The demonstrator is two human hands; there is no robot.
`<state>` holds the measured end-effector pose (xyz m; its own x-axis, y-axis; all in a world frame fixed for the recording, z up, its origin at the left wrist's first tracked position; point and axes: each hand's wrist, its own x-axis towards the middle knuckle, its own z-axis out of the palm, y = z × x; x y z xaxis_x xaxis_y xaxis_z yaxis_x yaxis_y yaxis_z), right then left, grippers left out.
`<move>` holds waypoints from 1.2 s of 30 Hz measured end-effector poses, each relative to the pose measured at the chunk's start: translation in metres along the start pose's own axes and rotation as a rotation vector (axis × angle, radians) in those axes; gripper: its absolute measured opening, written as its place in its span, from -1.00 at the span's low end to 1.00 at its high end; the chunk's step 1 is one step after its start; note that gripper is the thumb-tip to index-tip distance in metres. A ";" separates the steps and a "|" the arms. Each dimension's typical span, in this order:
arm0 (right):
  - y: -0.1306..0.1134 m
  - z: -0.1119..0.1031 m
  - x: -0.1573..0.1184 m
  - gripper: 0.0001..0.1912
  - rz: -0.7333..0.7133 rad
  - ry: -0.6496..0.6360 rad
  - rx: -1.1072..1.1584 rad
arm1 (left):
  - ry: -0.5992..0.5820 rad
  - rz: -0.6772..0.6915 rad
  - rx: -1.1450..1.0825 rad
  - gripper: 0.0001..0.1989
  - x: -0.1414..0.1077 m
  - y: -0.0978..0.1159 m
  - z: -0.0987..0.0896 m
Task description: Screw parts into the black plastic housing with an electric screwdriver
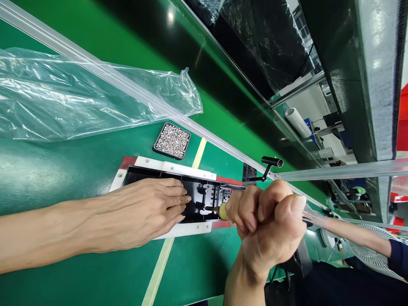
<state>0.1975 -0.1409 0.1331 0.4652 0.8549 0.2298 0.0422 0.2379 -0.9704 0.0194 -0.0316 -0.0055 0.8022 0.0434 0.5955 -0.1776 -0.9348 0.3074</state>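
My left hand [156, 208] lies flat, fingers stretched out, on a long black plastic part [193, 191]. That part sits in a fixture with white edge blocks [172, 166] and red ends. My right hand [267, 216] is wrapped round a screwdriver [222, 211] with a yellowish handle end. Its shaft points left into the black part, beside small posts and brackets. The tip is too small to make out. Above the fixture is a black tray of small silvery screws [172, 140].
Clear plastic bag [95, 100] at upper left. A metal rail [153, 103] crosses diagonally, near a black tube holder [270, 162]. Yellow tape [158, 272] marks the green table. Another person's arm [353, 231] reaches in at right, near a white wire basket [371, 248].
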 end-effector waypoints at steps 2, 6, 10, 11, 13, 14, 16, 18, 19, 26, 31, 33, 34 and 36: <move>0.000 0.000 0.000 -0.34 -0.007 -0.013 0.018 | -0.004 0.004 0.003 -0.58 0.000 0.000 0.000; 0.001 0.002 0.000 -0.31 -0.012 0.035 0.021 | -0.019 -0.009 -0.008 -0.59 -0.001 0.000 0.001; 0.002 0.000 0.001 -0.34 -0.006 -0.018 0.019 | -0.024 -0.028 -0.012 -0.57 -0.001 0.001 0.002; 0.003 -0.001 0.002 -0.35 -0.023 -0.057 0.038 | -0.022 -0.028 -0.013 -0.57 -0.001 0.001 0.002; 0.003 -0.001 0.003 -0.35 -0.042 -0.069 0.051 | -0.019 -0.027 -0.015 -0.57 -0.001 0.002 0.002; 0.003 0.000 0.003 -0.33 -0.039 -0.038 0.042 | -0.019 -0.026 -0.017 -0.58 -0.001 0.002 0.002; 0.002 0.004 0.002 -0.30 -0.012 0.047 0.004 | -0.027 -0.031 -0.023 -0.61 -0.002 0.002 0.002; 0.001 0.006 0.002 -0.30 -0.003 0.075 -0.011 | -0.032 -0.039 -0.028 -0.65 -0.003 0.002 0.003; 0.001 0.007 0.001 -0.30 -0.011 0.057 -0.001 | -0.033 -0.041 -0.031 -0.67 -0.003 0.002 0.003; 0.000 0.005 0.001 -0.31 -0.003 0.037 -0.036 | -0.034 -0.033 -0.034 -0.73 -0.004 0.002 0.002; 0.000 0.008 0.001 -0.28 0.000 0.073 -0.039 | -0.054 -0.035 -0.031 -0.72 -0.004 0.001 0.003; 0.000 0.006 0.001 -0.29 -0.005 0.056 -0.040 | -0.047 -0.033 -0.028 -0.71 -0.003 0.002 0.004; 0.000 0.004 0.001 -0.31 -0.007 0.032 -0.044 | -0.039 -0.031 -0.029 -0.69 -0.003 0.002 0.004; 0.000 -0.001 0.000 -0.35 -0.008 -0.032 -0.097 | -0.005 -0.059 -0.043 -0.68 -0.003 0.003 0.005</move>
<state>0.1986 -0.1412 0.1335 0.4364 0.8675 0.2386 0.1320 0.2006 -0.9707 0.0195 -0.0365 -0.0101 0.8150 0.0955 0.5716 -0.1544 -0.9149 0.3730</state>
